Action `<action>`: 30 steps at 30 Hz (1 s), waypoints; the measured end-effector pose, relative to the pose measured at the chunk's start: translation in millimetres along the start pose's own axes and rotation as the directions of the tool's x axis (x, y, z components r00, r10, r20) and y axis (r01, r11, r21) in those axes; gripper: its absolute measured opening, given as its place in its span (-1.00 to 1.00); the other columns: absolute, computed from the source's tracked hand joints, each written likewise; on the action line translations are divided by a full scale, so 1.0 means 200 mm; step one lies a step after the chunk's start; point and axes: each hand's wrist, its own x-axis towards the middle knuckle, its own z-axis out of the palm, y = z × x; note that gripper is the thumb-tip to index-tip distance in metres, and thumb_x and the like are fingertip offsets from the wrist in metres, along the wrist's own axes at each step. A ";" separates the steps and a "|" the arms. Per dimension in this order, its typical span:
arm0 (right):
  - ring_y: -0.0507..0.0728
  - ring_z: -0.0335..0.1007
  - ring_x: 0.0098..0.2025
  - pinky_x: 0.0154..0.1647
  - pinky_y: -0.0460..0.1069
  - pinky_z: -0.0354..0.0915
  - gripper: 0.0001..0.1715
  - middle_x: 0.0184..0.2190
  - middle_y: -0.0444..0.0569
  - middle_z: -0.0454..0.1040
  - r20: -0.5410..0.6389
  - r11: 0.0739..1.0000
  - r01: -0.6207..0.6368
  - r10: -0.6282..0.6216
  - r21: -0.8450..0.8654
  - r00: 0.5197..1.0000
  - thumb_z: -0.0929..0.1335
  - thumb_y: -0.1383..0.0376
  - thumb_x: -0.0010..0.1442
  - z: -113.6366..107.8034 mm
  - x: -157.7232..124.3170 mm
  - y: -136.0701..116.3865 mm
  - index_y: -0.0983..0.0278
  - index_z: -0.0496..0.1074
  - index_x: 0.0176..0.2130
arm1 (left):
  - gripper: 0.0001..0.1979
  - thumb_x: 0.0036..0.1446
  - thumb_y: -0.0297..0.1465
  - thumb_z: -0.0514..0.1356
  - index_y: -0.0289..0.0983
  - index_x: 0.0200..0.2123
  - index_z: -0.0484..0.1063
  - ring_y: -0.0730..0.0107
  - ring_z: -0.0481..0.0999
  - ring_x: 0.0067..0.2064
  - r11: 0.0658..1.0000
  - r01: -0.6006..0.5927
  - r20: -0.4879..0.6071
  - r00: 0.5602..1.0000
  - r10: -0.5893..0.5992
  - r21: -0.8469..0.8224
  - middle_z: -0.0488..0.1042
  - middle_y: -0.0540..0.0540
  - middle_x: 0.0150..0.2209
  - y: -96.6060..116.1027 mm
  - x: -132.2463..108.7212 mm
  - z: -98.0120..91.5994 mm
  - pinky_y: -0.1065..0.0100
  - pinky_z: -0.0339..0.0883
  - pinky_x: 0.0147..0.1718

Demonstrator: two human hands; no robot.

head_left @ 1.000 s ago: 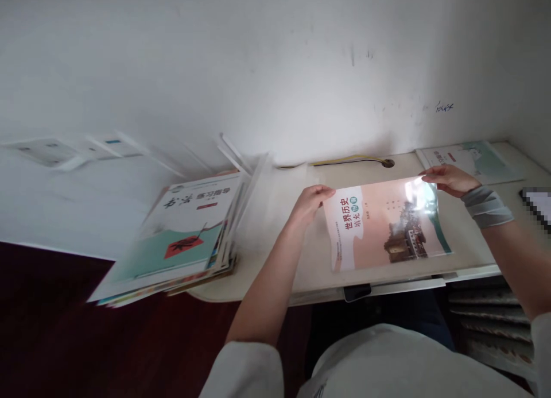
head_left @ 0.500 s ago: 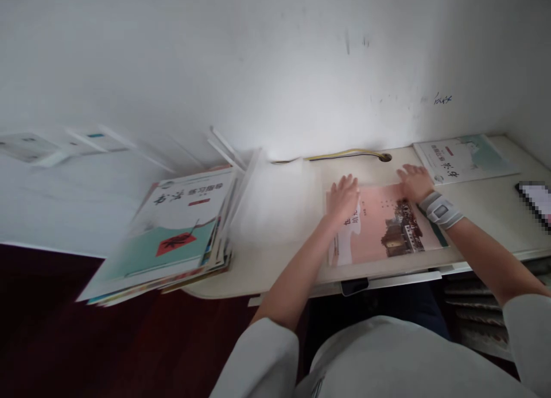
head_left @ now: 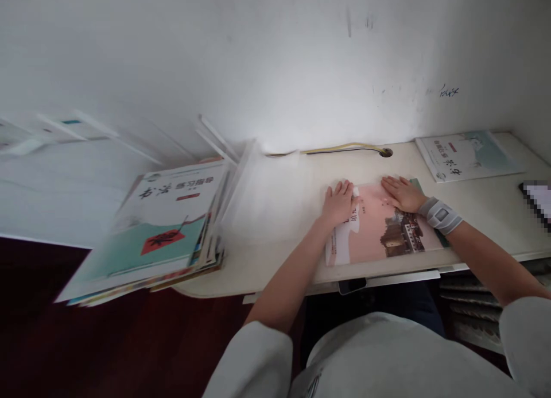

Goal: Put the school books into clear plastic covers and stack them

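A pink workbook (head_left: 379,237) with a building picture on its cover lies flat on the white desk (head_left: 284,225) in front of me. My left hand (head_left: 339,203) rests flat on the book's upper left corner, fingers stretched out. My right hand (head_left: 400,192) lies flat on the book's top edge, fingers spread toward the left. A grey band (head_left: 439,215) wraps my right wrist. Neither hand holds anything.
A slanting stack of workbooks (head_left: 163,231) overhangs the desk's left end. Clear plastic sleeves (head_left: 258,191) lie between the stack and the pink book. Another workbook (head_left: 467,155) sits at the back right by a cable hole (head_left: 386,153). A phone (head_left: 538,198) lies at far right.
A second ago both hands held the pink workbook tilted up by its top corners. They laid it flat on the desk and now press on its upper part.
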 end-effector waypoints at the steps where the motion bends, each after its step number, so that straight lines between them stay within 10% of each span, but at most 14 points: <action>1: 0.28 -0.08 0.32 0.24 0.27 -0.05 -0.28 0.28 0.24 0.04 -0.013 1.000 -0.012 0.012 -0.002 1.000 0.05 0.04 0.30 0.01 -0.02 0.03 0.42 0.05 0.27 | -0.40 0.29 -0.15 -0.23 -0.34 0.29 -0.01 0.08 -0.10 0.34 1.000 0.020 -0.006 1.000 -0.020 -0.014 -0.04 -0.22 0.33 -0.03 -0.02 0.00 -0.01 -0.18 0.24; 6: 0.30 -0.02 0.30 0.22 0.23 0.01 -0.31 0.25 0.28 0.10 -0.091 0.989 -0.141 0.136 -0.043 0.986 0.06 0.08 0.31 0.04 -0.11 0.12 0.48 0.12 0.23 | -0.38 0.29 -0.17 -0.22 -0.45 0.27 -0.02 0.06 -0.13 0.35 0.995 0.079 -0.045 0.996 -0.082 -0.062 -0.05 -0.33 0.32 -0.09 -0.07 0.02 0.05 -0.18 0.25; 11: 0.37 0.11 0.22 0.16 0.25 0.10 -0.45 0.17 0.35 0.23 -0.287 0.952 -0.290 0.251 -0.103 0.925 0.14 0.19 0.29 -0.05 -0.26 -0.07 0.50 0.31 0.10 | -0.41 0.29 -0.19 -0.20 -0.46 0.26 0.02 0.05 -0.09 0.34 0.996 0.069 -0.066 0.995 -0.072 -0.054 -0.01 -0.32 0.31 -0.07 -0.07 0.01 0.08 -0.16 0.24; 19: 0.15 0.24 0.16 0.13 0.14 0.23 -0.51 0.12 -0.11 0.36 -0.154 0.957 0.267 -0.282 -0.113 0.947 0.15 0.26 0.29 -0.12 -0.59 -0.55 0.00 0.22 0.18 | -0.45 0.29 -0.21 -0.18 -0.46 0.20 0.11 -0.02 0.02 0.30 0.999 0.041 -0.081 0.996 -0.043 -0.022 0.08 -0.36 0.28 -0.04 -0.10 -0.01 0.04 -0.07 0.21; 30: 0.16 0.27 0.15 0.15 0.08 0.27 -0.46 0.10 -0.13 0.38 -0.186 0.957 0.022 -0.079 -0.288 0.979 0.13 0.37 0.28 -0.07 -0.48 -0.60 0.01 0.27 0.17 | -0.61 0.20 -0.24 0.02 -0.30 0.04 0.29 0.14 0.26 0.16 0.983 -0.077 -0.205 0.978 0.042 -0.165 0.33 -0.28 0.06 -0.09 -0.14 0.01 0.16 0.10 0.14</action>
